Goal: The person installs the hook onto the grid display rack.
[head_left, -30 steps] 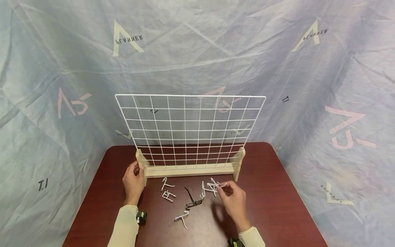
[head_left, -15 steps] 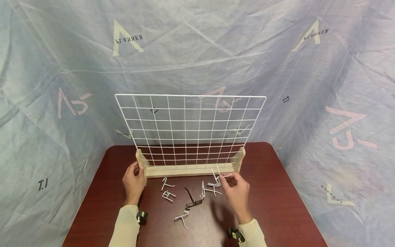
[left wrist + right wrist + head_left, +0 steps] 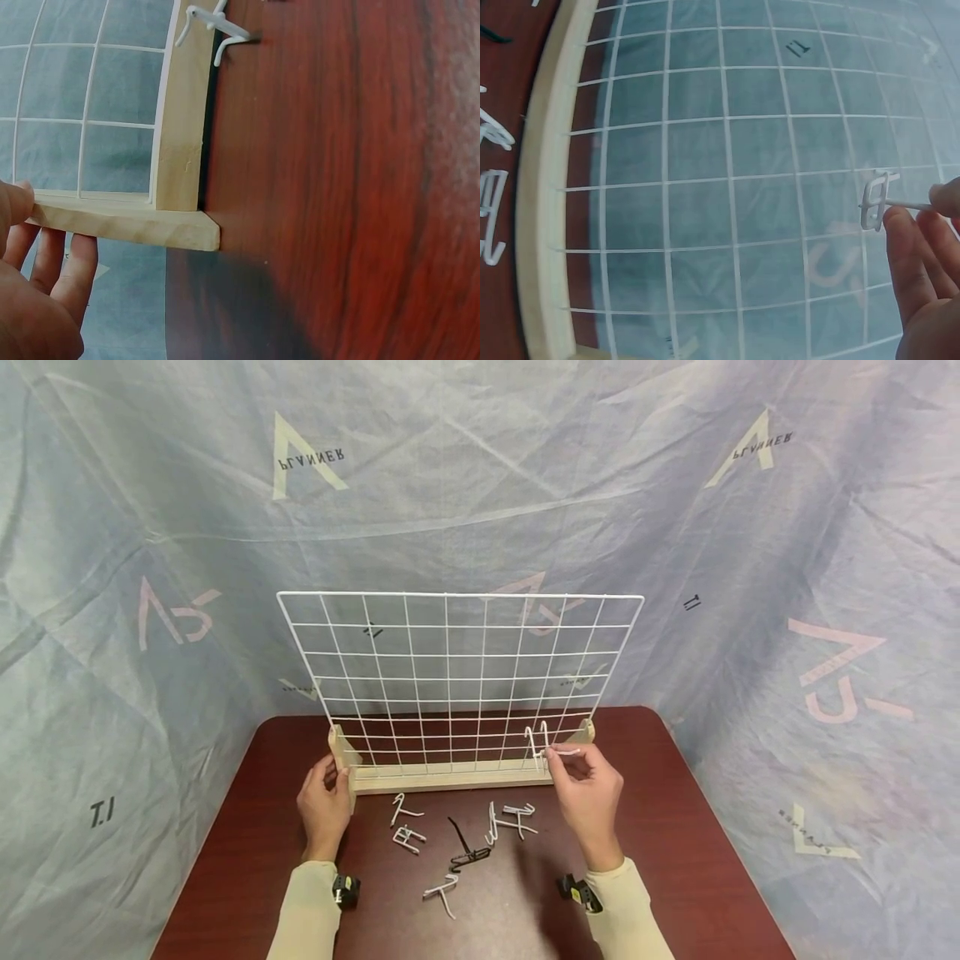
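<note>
A white wire grid panel (image 3: 449,678) stands upright in a pale wooden base (image 3: 457,774). My left hand (image 3: 324,802) grips the base's left end piece (image 3: 135,226), thumb on one side and fingers on the other. With thumb and fingertips, my right hand (image 3: 590,793) pinches the rod of a white wire hook (image 3: 909,205). In the head view that hook is in front of the grid's lower right part, its two prongs pointing up. Whether it touches the grid wires, I cannot tell.
Several white hooks lie on the dark red table (image 3: 247,860) before the base, among them one near the left (image 3: 405,810) and one at the front (image 3: 442,889). A black hook (image 3: 470,856) lies between them. Grey printed cloth (image 3: 450,485) surrounds the table.
My right hand has lifted the white hook from beside the other hooks, up and slightly right, to the lower right of the grid. The left hand stays on the base.
</note>
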A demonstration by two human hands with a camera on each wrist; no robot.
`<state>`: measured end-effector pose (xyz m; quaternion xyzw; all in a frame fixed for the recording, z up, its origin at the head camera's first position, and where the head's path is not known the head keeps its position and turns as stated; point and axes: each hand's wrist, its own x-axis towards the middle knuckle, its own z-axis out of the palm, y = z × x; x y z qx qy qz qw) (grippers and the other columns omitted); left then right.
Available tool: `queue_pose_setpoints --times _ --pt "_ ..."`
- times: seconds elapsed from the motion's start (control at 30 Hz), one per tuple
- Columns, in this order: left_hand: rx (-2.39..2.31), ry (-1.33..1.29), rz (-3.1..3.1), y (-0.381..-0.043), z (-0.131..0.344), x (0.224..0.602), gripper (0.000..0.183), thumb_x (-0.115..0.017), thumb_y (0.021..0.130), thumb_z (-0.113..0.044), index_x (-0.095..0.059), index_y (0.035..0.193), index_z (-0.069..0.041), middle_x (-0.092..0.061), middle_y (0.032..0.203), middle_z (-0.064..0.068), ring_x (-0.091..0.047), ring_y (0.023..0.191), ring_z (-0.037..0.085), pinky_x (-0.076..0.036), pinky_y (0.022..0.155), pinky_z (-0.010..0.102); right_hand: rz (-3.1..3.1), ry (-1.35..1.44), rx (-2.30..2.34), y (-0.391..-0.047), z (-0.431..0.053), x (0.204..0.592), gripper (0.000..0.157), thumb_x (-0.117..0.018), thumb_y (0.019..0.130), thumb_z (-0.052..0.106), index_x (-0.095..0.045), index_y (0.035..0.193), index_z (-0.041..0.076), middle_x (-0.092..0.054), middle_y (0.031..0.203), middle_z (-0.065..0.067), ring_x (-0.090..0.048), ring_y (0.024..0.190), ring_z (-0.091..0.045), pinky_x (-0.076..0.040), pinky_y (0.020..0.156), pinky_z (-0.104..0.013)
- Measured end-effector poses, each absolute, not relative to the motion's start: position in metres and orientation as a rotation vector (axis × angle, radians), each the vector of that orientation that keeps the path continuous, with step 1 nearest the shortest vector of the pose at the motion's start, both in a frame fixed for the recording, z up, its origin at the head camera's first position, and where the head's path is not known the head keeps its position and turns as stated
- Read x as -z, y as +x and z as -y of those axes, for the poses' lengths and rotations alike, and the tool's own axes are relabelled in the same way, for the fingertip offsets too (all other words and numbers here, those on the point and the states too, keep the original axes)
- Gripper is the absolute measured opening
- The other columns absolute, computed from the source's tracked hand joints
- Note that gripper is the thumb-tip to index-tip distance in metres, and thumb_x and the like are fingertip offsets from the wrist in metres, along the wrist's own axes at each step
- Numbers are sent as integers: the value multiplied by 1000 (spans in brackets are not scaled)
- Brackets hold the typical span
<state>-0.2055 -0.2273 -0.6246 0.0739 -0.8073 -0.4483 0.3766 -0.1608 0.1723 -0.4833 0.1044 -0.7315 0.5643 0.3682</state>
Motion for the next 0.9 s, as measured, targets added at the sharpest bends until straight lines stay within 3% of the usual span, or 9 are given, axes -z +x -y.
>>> queue_pose_setpoints --times 0.07,0.2,0.9 --pt "1147 193 2066 -206 228 625 33 -79 93 -3 -72 124 1 -74 112 23 -76 99 39 -61 76 21 1848 278 -1451 -163 -171 478 9 -82 89 0 -77 96 2 -81 92 -16 -77 80 -2 -62 69 -18" --pt "1176 200 2066 -206 230 624 33 -79 93 -4 -72 125 0 -73 112 23 -75 101 39 -46 78 -2 1801 293 -1443 -168 -169 466 11 -82 87 -4 -76 96 0 -79 93 -22 -77 80 -3 -61 69 -17" --pt "1180 210 2074 -205 227 626 32 -78 94 -5 -71 126 0 -73 112 23 -75 100 39 -42 77 -5 1628 398 -1424 -197 -170 408 8 -80 89 -2 -76 96 -3 -80 92 -20 -77 79 -4 -61 71 -18"
